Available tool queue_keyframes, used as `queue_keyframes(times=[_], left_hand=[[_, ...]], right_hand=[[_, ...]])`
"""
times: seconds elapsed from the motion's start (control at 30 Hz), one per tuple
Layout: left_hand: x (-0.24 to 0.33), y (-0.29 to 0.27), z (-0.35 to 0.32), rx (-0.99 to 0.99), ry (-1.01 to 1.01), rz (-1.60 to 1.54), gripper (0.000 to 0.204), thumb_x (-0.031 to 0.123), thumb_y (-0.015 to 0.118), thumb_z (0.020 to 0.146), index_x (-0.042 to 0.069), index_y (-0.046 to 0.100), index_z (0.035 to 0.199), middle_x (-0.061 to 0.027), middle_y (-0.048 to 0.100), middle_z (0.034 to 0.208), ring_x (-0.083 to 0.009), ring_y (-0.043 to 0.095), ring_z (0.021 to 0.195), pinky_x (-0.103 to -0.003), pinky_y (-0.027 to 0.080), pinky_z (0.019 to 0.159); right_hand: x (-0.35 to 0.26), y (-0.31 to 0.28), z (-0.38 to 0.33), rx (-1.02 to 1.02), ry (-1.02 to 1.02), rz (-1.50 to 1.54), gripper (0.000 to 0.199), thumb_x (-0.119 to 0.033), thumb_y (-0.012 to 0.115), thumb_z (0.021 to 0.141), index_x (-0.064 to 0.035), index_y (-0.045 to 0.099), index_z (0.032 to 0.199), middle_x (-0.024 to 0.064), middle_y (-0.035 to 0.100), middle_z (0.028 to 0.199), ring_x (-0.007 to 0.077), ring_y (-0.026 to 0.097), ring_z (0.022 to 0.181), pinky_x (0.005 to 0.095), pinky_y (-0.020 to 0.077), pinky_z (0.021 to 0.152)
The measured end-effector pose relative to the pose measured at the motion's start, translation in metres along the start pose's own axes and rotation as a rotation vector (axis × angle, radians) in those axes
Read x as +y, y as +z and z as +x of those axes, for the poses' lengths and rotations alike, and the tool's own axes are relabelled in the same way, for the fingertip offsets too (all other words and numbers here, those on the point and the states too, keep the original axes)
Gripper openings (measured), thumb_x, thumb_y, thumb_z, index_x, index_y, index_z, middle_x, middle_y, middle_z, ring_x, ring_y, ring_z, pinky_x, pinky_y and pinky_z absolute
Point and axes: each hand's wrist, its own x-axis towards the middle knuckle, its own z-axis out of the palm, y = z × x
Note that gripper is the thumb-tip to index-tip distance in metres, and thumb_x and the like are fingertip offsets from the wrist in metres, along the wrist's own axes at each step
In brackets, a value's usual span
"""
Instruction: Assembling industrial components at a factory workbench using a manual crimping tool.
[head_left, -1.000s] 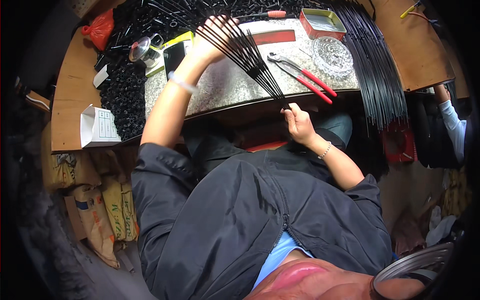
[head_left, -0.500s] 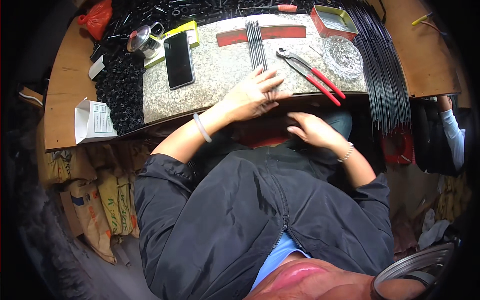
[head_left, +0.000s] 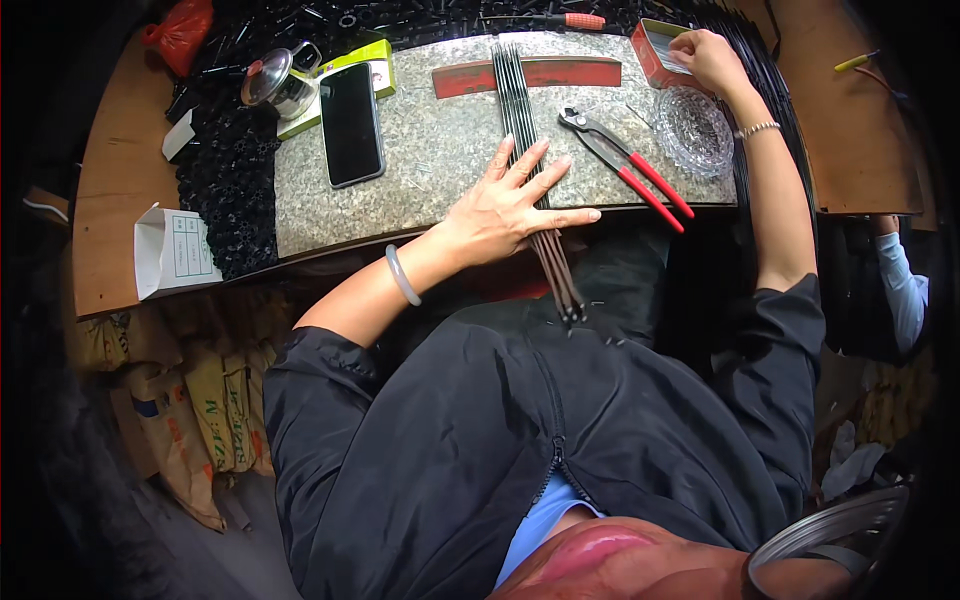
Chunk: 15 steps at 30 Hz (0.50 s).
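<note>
My left hand (head_left: pixel 505 205) lies with fingers spread across a bundle of thin dark rods (head_left: pixel 513 90). The rods cross a red metal bar (head_left: pixel 575 72) on the speckled stone slab (head_left: pixel 420 120), and their near ends stick out past the slab's edge over my lap. At the far right, my right hand (head_left: pixel 710 60) dips into a red rectangular tin (head_left: pixel 653 68), its fingers curled together; whatever is between the fingertips is hidden. Pincers with red handles (head_left: pixel 640 180) rest on the slab between my hands. A glass dish (head_left: pixel 692 135) stands below my right hand.
A black phone (head_left: pixel 352 125) lies on a yellow-green box (head_left: pixel 375 60) beside a lidded glass jar (head_left: pixel 285 85). Black small parts (head_left: pixel 235 190) are heaped left and behind. Long black rods hang along the right. A white carton (head_left: pixel 178 252) stands at the left edge.
My right hand has gone from above my lap up to the red tin. My left hand has settled flat on the rods, which now extend further toward me over the edge.
</note>
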Motion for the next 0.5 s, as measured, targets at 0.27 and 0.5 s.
queue_keyframes(times=[0.27, 0.5], left_hand=[[-0.001, 0.004, 0.000, -0.011, 0.002, 0.056, 0.054, 0.030, 0.054, 0.082, 0.048, 0.035, 0.129, -0.0153, 0.038, 0.132, -0.0424, 0.029, 0.126, -0.060, 0.020, 0.101], [-0.002, 0.004, 0.009, 0.040, 0.031, -0.008, 0.054, 0.028, 0.053, 0.081, 0.047, 0.035, 0.129, -0.0158, 0.039, 0.131, -0.0433, 0.032, 0.124, -0.060, 0.021, 0.101]], right_hand=[[0.017, 0.017, 0.022, -0.251, -0.011, 0.154, 0.021, -0.017, 0.067, 0.073, -0.0003, 0.065, 0.085, 0.0143, 0.064, 0.070, 0.0221, 0.063, 0.069, 0.0338, 0.0488, 0.065], [0.017, 0.000, 0.006, 0.263, -0.128, -0.063, 0.018, -0.018, 0.057, 0.084, -0.0004, 0.058, 0.088, 0.0122, 0.059, 0.075, 0.0222, 0.058, 0.070, 0.0302, 0.0455, 0.067]])
